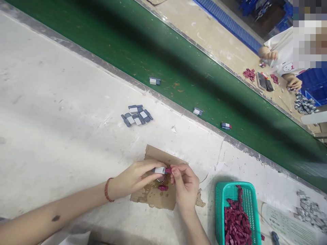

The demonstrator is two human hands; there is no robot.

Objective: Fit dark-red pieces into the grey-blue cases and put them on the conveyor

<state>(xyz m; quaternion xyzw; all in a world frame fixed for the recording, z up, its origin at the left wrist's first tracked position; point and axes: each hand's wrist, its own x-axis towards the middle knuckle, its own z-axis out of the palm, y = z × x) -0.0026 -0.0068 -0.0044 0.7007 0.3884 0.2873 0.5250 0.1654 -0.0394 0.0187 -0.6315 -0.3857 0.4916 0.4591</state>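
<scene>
My left hand [129, 180] pinches a small grey and dark-blue plastic part [159, 170] between thumb and fingers. At the part's right end my right hand [187, 187] is closed on a small maroon plastic piece [168, 170], which meets the part; how deep it sits I cannot tell. Both hands are above a stained piece of cardboard [166, 202]. Just under the part, a round bottle cap [160, 179] is partly hidden. Another maroon piece [162, 188] lies on the cardboard below the cap.
Several grey and dark-blue parts [137, 115] lie on the white table [63, 112]. A green conveyor belt [122, 44] carries similar parts. A teal basket [219, 207] of maroon pieces stands right. Beyond the belt, a co-worker's hands [294, 83] are at a bench.
</scene>
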